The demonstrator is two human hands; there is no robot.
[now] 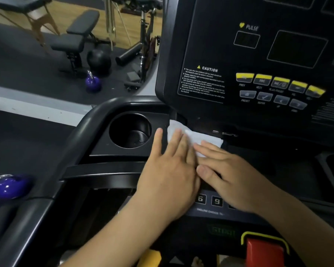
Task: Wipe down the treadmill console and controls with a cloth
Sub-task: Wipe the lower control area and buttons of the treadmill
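Head view: cloth [193, 136] is pinned under flat, spread fingers of left hand [168, 176] and right hand [229, 176] at console [210, 45] base; buttons [262, 97] may be pressed accidentally.

Purple kettlebell [93, 82], black ball [99, 60], padded bench [73, 39], perhaps a foam roller [128, 53]

soft white cloth [193, 135] on smooth, slightly glossy black plastic console [206, 47]
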